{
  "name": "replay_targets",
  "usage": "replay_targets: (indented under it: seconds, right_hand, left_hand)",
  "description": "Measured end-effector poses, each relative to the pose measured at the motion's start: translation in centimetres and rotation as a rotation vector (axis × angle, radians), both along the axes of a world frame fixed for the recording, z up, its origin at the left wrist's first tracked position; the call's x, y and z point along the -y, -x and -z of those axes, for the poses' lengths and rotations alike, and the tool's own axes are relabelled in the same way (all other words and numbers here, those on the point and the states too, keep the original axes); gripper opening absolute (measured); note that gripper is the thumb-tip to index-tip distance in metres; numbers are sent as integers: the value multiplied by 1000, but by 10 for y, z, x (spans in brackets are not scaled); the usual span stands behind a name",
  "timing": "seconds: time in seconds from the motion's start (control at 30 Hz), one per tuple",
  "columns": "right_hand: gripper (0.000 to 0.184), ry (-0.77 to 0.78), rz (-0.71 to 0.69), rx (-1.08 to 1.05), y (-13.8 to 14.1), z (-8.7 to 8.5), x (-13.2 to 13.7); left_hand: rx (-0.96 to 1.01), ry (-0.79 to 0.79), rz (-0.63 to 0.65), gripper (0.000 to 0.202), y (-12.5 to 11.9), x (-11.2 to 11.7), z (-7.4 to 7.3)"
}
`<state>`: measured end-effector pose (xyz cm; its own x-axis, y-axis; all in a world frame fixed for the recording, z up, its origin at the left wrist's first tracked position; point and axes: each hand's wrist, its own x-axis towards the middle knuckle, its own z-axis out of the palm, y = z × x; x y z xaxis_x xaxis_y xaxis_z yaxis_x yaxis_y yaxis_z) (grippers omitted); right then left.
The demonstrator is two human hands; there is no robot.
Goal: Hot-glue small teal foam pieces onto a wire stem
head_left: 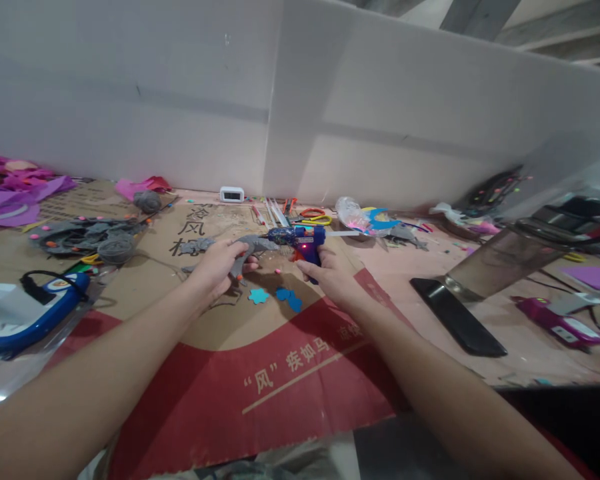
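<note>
My right hand [325, 270] is wrapped round the handle of a blue hot glue gun [300, 239], whose red light glows. A white glue stick [343, 233] sticks out of its back end. In my left hand [223, 267] is a grey felt piece [257, 245] with small orange bits on it, pinched between thumb and fingers. The gun's nozzle points left at the felt; whether they touch I cannot tell. Just below the hands, a turquoise flower-shaped cutout [259, 296] and darker blue cutouts [289, 299] lie on the printed cardboard [300, 373].
Grey felt pieces [70, 237] with orange and pink dots lie left, near a blue-and-white device [40, 310]. Scissors [317, 219] and a small white digital clock [231, 194] stand by the back wall. A lamp-like stand [460, 317] and a magenta device [560, 323] are at right.
</note>
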<state>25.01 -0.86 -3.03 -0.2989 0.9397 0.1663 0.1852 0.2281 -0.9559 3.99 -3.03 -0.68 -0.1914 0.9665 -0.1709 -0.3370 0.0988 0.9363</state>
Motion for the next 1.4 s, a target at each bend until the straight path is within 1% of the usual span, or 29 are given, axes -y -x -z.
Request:
replay_targets:
  seconds: [0.13,0.23,0.33,0.43,0.53,0.67,0.73,0.9,1.07,1.17,1.3,1.4]
  right_hand:
    - [32,72,-6,-38,-1,0,-1]
    - [38,136,-23,-98,1,-5,3]
    - [40,164,-27,-146,3,-9,7]
    - [37,149,-26,-126,4,-9,8]
    - [33,115,-17,-74,3,-3,6]
    - [34,91,-21,-59,2,2,2]
    - [33,89,-25,-78,2,1,2]
    - [32,94,-20,-113,2,-3,4]
    - [32,65,-11,-65,1,1,3]
    - [29,36,-20,-49,2,1,5]
    - [22,4,-4,-23,5,-4,11]
    - [27,-14,-24,-23,6,-7,14]
  left_hand:
    - [-22,22,18,15,1,0,1]
    - [-5,14,22,15,1,-1,2]
    - [20,-6,13,14,2,-3,4]
    - [25,0,10,14,2,-3,4]
    - [7,13,15,15,2,-1,2]
    - [2,3,9,15,3,0,1]
    - [14,-16,14,14,3,0,1]
    - [10,-3,13,15,3,2,-1]
    - [-9,2,3,15,1,2,-2]
    - [-2,-29,-10,14,2,1,0]
    - [-49,-14,-21,9,6,-1,4]
    - [-75,-16,-4,7,7,0,5]
